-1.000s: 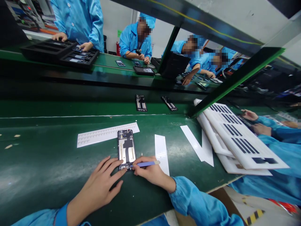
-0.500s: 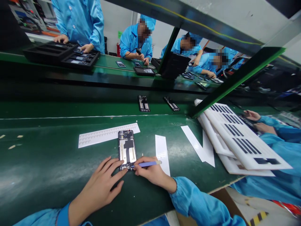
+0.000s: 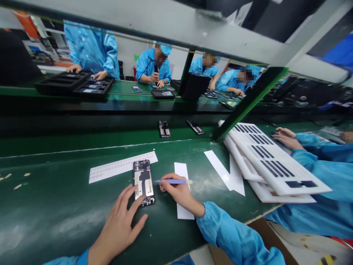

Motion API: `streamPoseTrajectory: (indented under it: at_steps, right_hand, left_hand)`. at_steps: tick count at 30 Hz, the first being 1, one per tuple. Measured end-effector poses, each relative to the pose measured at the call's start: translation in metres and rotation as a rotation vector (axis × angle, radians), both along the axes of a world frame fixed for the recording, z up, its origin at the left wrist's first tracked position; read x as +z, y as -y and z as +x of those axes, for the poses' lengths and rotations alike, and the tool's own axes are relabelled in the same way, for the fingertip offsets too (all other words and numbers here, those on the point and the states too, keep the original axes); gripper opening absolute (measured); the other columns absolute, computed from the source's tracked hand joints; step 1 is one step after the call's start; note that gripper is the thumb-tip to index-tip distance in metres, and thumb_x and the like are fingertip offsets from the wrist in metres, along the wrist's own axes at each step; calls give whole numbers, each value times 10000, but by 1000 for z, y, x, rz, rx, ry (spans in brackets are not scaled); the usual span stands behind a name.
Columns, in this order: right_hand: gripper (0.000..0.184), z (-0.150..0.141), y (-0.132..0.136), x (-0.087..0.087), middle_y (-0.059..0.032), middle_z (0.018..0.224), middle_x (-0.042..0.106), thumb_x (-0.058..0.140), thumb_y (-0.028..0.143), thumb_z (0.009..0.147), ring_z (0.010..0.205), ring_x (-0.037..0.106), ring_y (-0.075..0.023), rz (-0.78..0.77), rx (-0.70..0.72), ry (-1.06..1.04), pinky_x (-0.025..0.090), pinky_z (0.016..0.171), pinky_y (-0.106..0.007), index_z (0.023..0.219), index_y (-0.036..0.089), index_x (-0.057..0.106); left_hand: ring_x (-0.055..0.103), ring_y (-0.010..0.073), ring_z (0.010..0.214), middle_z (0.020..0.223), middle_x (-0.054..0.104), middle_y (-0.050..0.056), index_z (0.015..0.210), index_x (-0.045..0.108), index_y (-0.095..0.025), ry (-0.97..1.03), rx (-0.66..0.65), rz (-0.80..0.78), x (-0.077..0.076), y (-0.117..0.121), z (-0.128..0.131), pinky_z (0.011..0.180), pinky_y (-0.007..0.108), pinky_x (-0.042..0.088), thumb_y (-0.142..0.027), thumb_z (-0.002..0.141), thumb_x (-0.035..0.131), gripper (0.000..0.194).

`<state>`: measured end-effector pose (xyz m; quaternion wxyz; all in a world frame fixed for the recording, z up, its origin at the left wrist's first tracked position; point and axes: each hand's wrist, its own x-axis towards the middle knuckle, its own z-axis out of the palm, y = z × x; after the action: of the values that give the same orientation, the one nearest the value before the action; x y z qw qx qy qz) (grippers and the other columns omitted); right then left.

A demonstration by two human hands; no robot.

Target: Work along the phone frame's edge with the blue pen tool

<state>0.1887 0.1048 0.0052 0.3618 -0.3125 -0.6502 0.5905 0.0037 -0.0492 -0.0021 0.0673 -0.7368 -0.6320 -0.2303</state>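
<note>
Two hands, head view: both at work around one phone (image 3: 143, 175) on the green bench (image 3: 55, 206), one bracing, one armed with a tool.
Left hand (image 3: 121, 217): fingers spread and relaxed, nothing clasped, the tips resting at the phone's lower left. A sound anchor, by my reading.
Bracing pressure: best light and out on the frame, I'd say, since the innards lie bare and a fingertip could press or smudge something delicate.
Right hand (image 3: 179, 191): pinched firmly around the purple tool (image 3: 175, 181), pen fashion, for what looks like good fine control.
Tool tip: nearly level and aimed at the phone's right edge. Small, slow strokes should serve best here; a jab could scratch the dark ribbon down the middle.
White strip (image 3: 181, 168): under the right hand, so that wrist would do well to keep its weight off and not drag it.
Phone versus left grip: below the fingertips, lying flat, its lower end nearest them and its upper end clear of the hand.
Phone versus right grip: outside the pinch, just left of the fingers; whether the tip touches the edge, I cannot tell.
Printed strip (image 3: 110, 170): out beyond the left hand, partly hidden by the phone's top end.
Spare phones: two more, one straight ahead (image 3: 164, 129), another to its right (image 3: 195, 127), both well apart from either hand.
</note>
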Motion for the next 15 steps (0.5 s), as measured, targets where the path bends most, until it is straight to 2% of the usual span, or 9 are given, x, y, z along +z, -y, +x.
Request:
streamPoseTrajectory:
  at_steps: [2, 4, 5, 7, 9, 11, 13, 15]
  right_hand:
    - [259, 3, -23, 8, -46, 706, 691, 688, 406, 860, 630, 678, -180, 53, -16, -13, 560, 593, -249, 927, 156, 677]
    - [286, 8, -50, 10, -52, 751, 691, 692, 433, 850, 640, 671, -177, 77, -52, -39, 558, 594, -252, 920, 156, 671]
    - [303, 11, -64, 7, -56, 771, 690, 693, 451, 843, 642, 667, -175, 81, -85, -53, 556, 593, -252, 907, 156, 666]
    - [348, 17, -89, -2, -58, 776, 682, 699, 495, 822, 630, 658, -170, 66, -172, -71, 546, 578, -248, 876, 155, 653]
    - [396, 22, -106, -14, -56, 748, 673, 704, 538, 793, 586, 641, -164, 22, -245, -72, 525, 537, -239, 853, 152, 636]
    - [404, 24, -114, -26, -54, 743, 672, 693, 545, 792, 564, 631, -158, -16, -274, -84, 500, 506, -227, 856, 152, 629]
    - [354, 23, -113, -32, -48, 755, 673, 670, 507, 824, 588, 637, -158, -13, -264, -108, 490, 512, -217, 877, 158, 637]
    - [283, 20, -110, -34, -31, 737, 665, 649, 450, 859, 619, 644, -158, 28, -248, -109, 485, 532, -210, 899, 169, 653]
  left_hand:
    - [282, 396, 1393, 1468, 364, 159, 1294, 579, -206, -34, 115, 48, 0, -12, 22, 1029, 591, 410, -422, 893, 548, 456]
    - [253, 436, 1396, 1482, 352, 160, 1317, 573, -245, -99, 211, 29, 0, -26, 42, 997, 703, 344, -377, 911, 512, 432]
    - [265, 439, 1389, 1484, 357, 153, 1324, 572, -271, -132, 251, -2, 0, -33, 49, 973, 719, 341, -317, 917, 490, 418]
    - [338, 414, 1348, 1476, 385, 130, 1302, 591, -317, -194, 278, -85, 0, -43, 56, 915, 669, 404, -178, 894, 457, 451]
    - [401, 385, 1296, 1457, 424, 98, 1215, 643, -342, -258, 230, -153, -1, -48, 54, 867, 597, 450, -94, 843, 457, 484]
    - [419, 376, 1262, 1443, 449, 62, 1095, 690, -351, -318, 157, -179, 2, -52, 45, 855, 569, 453, -84, 819, 480, 438]
    - [409, 378, 1256, 1444, 450, 39, 1013, 711, -347, -365, 142, -168, 13, -65, 31, 881, 577, 434, -119, 842, 500, 355]
    - [397, 388, 1258, 1462, 425, 42, 984, 723, -325, -399, 208, -153, 30, -93, 12, 909, 612, 407, -161, 888, 488, 303]
